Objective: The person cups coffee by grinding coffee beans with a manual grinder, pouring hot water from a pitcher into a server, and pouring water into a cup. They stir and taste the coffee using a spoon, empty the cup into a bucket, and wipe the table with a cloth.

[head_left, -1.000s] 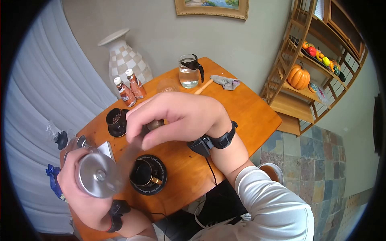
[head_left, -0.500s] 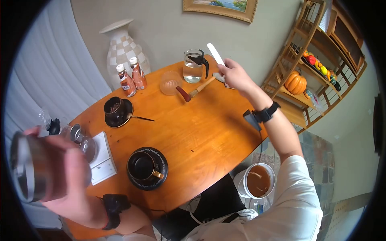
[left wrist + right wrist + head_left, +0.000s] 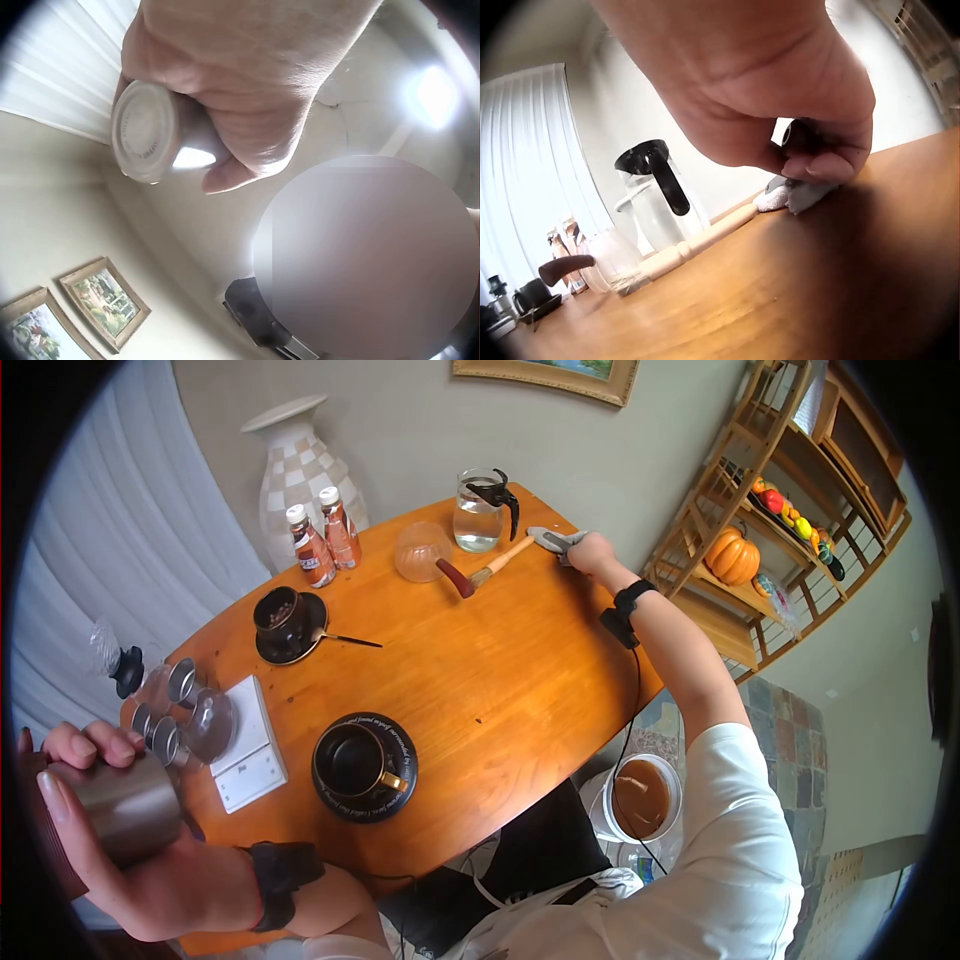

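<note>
My left hand (image 3: 155,890) wraps round a brushed-metal cylinder, a hand coffee grinder body (image 3: 125,810), lying tilted at the table's left edge. Its round base (image 3: 142,131) faces the left wrist camera. Far across the table, my right hand (image 3: 592,553) grips the grinder's crank handle by its dark knob (image 3: 799,139), low over a crumpled grey cloth (image 3: 810,196). The flat bar overlaps the cloth in the head view. Beside the cloth lies a wooden-handled brush (image 3: 503,562). A glass water pitcher (image 3: 478,520) stands behind the brush.
A black cup (image 3: 350,765) on its saucer is at the near edge. Left of it are a white scale (image 3: 250,760) and glass vessels (image 3: 212,725). A cup of beans (image 3: 280,615), sauce bottles (image 3: 312,550) and a clear bowl (image 3: 422,550) sit farther back. A bucket (image 3: 640,800) stands below.
My right hand has left the grinder and carried the crank handle across to the cloth at the far right. My left hand has moved left with the grinder body, tipping it over.
</note>
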`<state>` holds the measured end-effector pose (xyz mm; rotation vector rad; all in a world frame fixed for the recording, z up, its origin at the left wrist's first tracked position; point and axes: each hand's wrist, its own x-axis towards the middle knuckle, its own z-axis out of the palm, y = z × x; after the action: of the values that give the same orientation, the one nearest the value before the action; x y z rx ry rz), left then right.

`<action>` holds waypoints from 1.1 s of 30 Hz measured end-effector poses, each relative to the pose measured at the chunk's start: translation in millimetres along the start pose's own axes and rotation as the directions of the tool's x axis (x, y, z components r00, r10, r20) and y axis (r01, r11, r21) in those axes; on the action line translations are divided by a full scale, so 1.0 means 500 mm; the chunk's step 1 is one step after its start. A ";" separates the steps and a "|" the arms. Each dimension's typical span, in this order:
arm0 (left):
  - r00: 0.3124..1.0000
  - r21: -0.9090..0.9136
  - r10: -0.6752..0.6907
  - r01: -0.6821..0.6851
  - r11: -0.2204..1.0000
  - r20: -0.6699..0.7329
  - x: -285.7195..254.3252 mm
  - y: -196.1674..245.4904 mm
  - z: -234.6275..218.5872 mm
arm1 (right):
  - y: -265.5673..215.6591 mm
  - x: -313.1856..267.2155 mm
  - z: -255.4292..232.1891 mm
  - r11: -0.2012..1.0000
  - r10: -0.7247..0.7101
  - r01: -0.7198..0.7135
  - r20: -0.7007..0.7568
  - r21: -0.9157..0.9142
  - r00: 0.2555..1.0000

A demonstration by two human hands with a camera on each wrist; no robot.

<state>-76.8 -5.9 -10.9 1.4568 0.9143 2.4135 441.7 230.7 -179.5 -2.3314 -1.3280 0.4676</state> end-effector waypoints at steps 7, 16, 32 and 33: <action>0.999 -0.001 -0.044 0.044 0.999 0.007 0.000 0.013 0.015 | -0.004 -0.007 0.030 0.995 0.095 -0.095 0.028 -0.011 0.995; 0.994 -0.034 -0.024 0.028 0.999 0.109 0.005 -0.006 0.006 | -0.006 -0.069 0.011 0.989 -0.009 0.002 -0.047 -0.145 0.999; 0.862 -0.105 -0.328 0.394 0.913 0.386 -0.034 -0.029 0.136 | -0.432 -0.606 -0.043 -0.040 -0.992 0.750 -0.117 0.660 0.050; 0.875 -0.162 -0.302 0.384 0.909 0.379 -0.039 -0.037 0.143 | -0.447 -0.608 -0.034 0.004 -0.991 0.611 -0.078 0.791 0.107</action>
<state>-9.0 29.6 -12.3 1.4247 0.7084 1.8566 138.3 66.3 -26.3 -0.3504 -2.0724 0.9510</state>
